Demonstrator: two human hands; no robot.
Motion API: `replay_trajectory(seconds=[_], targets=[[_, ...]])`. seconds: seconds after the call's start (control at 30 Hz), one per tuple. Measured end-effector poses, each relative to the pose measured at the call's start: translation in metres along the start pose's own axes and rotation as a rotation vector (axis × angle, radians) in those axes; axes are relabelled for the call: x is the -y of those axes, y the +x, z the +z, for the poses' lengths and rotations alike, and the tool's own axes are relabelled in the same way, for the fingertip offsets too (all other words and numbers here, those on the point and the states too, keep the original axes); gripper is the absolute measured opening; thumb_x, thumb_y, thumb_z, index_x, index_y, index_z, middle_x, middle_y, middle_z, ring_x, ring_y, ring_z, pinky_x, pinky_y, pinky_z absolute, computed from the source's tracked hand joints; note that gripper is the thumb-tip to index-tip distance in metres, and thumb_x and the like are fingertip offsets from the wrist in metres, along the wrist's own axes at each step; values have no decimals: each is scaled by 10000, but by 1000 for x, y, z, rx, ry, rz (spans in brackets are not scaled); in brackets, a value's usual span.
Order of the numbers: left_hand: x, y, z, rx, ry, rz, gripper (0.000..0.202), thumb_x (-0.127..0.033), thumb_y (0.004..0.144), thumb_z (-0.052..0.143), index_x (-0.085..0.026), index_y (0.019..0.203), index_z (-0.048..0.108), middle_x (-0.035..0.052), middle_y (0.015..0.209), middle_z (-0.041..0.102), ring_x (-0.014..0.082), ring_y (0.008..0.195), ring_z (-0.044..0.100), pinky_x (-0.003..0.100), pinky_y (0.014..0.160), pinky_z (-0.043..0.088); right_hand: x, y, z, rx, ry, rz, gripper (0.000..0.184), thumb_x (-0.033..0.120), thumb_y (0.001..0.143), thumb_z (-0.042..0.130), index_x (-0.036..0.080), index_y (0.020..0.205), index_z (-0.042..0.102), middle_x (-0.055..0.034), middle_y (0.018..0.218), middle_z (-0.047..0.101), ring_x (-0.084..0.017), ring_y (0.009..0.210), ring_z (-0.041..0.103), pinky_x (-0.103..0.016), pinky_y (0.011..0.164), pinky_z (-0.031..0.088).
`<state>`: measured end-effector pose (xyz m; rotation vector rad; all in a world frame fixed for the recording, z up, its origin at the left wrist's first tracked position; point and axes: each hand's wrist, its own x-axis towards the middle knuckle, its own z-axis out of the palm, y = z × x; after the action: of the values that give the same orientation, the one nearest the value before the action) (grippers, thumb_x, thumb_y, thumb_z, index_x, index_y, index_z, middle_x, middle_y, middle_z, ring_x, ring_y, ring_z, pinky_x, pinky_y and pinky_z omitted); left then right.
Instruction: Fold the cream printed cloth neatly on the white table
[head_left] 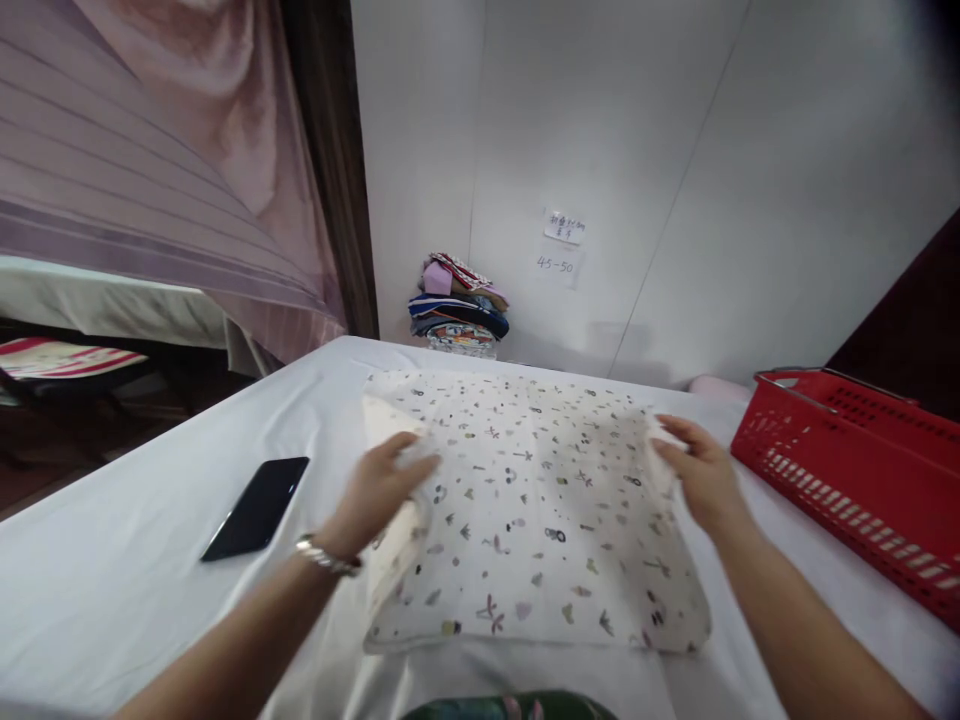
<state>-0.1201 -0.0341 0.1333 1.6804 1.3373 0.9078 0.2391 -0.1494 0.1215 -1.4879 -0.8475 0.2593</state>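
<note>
A white cloth (525, 500) printed with small plants and figures lies spread on the white-covered table. My left hand (386, 487), with a bracelet at the wrist, pinches its left edge, which is lifted and curled inward. On the opposite side my right hand (697, 470) grips the right edge between thumb and fingers, raising it a little off the table. The cloth's near edge lies flat, with rounded corners.
A black phone (256, 508) lies left of the cloth. To the right stands a red plastic basket (862, 470). Folded clothes (459, 305) are stacked by the wall at the back, near paper labels (561, 245). A pink curtain (225, 130) hangs at left.
</note>
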Motion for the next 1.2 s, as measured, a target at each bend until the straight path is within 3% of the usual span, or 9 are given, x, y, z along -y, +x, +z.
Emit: replay_trajectory(seconds=[0.07, 0.13, 0.23, 0.3, 0.4, 0.57, 0.77, 0.93, 1.2], targets=[[-16, -8, 38, 215, -27, 101, 435, -469, 673, 612, -160, 979, 610, 44, 901, 651, 143, 625, 561, 275, 619, 452, 18, -30, 49, 236, -39, -56, 380, 349, 641, 659, 204, 991, 633, -58, 1029, 627, -199, 930, 572, -342, 801, 469], [-21, -18, 67, 366, -93, 178, 271, -379, 714, 574, -174, 887, 613, 22, 838, 638, 153, 648, 549, 274, 621, 435, 27, -61, 84, 491, -19, -86, 333, 306, 716, 601, 217, 1036, 618, -49, 1057, 620, -196, 975, 556, -341, 842, 452], [-11, -30, 86, 395, -260, 190, 112, -260, 706, 558, -168, 762, 589, 1, 751, 603, 164, 744, 542, 255, 679, 424, 24, -95, 107, 595, 76, -51, 308, 257, 721, 586, 209, 1024, 612, -38, 1004, 625, -192, 955, 556, -324, 855, 439], [2, -35, 89, 397, -365, 97, 150, -262, 707, 563, -164, 815, 599, 4, 776, 607, 153, 740, 542, 242, 667, 428, 17, -105, 111, 554, 127, 57, 313, 264, 711, 600, 200, 1018, 607, -39, 992, 626, -195, 946, 558, -317, 849, 440], [20, -38, 87, 421, -426, -86, 288, -331, 713, 576, -167, 949, 593, -1, 711, 600, 112, 566, 508, 223, 526, 412, 10, -111, 112, 548, 189, 196, 326, 286, 705, 615, 197, 1019, 598, -36, 971, 629, -196, 901, 573, -317, 810, 456], [27, -43, 82, 325, -399, -222, 308, -363, 684, 607, -177, 929, 588, -44, 556, 510, 76, 436, 419, 189, 419, 347, 4, -119, 113, 601, 278, 259, 344, 284, 717, 615, 208, 1050, 573, -27, 973, 626, -187, 887, 574, -306, 797, 454], [29, -51, 80, 281, -278, 10, 262, -325, 716, 580, -171, 923, 623, -5, 780, 625, 122, 666, 547, 214, 636, 439, -8, -130, 115, 586, 349, 370, 387, 258, 718, 623, 222, 1096, 549, -19, 985, 616, -163, 865, 566, -271, 760, 448], [38, -60, 82, 369, -160, -46, 366, -315, 737, 550, -157, 1065, 589, -46, 574, 532, 85, 465, 448, 192, 463, 353, -11, -136, 115, 592, 360, 410, 411, 250, 700, 636, 218, 1099, 546, -20, 939, 615, -155, 798, 564, -255, 694, 452], [40, -67, 86, 115, 37, 223, 221, -229, 725, 557, -165, 933, 591, -32, 661, 547, 85, 546, 455, 207, 557, 377, -11, -138, 110, 612, 454, 453, 394, 217, 715, 648, 247, 1096, 553, -14, 959, 622, -151, 834, 567, -245, 704, 450]])
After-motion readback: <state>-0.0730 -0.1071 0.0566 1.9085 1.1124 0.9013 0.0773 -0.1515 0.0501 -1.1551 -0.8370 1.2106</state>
